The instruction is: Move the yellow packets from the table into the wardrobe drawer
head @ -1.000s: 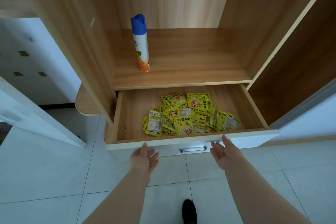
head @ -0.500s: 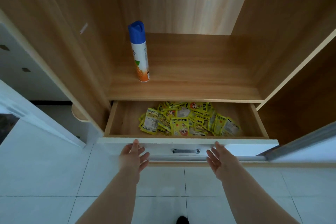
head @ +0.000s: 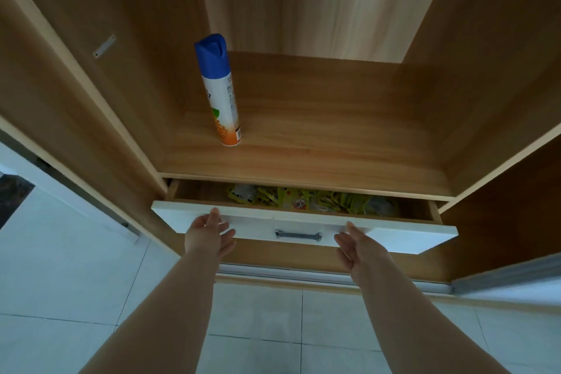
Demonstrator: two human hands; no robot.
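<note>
The wardrobe drawer (head: 394,235) has a white front with a metal handle (head: 298,235) and stands only a narrow gap out of the wooden wardrobe. Through that gap I see a strip of the yellow packets (head: 306,199) lying in a heap inside; most of the heap is hidden under the shelf. My left hand (head: 209,232) lies flat against the left part of the drawer front, fingers spread, holding nothing. My right hand (head: 358,247) presses flat on the front just right of the handle, also empty.
A tall spray can (head: 220,91) with a blue cap stands upright on the wooden shelf (head: 334,143) above the drawer. Wardrobe side panels rise on both sides. White floor tiles (head: 258,322) lie below, with a sliding-door rail (head: 303,275) at the wardrobe's foot.
The drawer has slid inward from wide open to nearly shut, with both flat hands on its front. Most of the packet heap has gone out of sight under the shelf.
</note>
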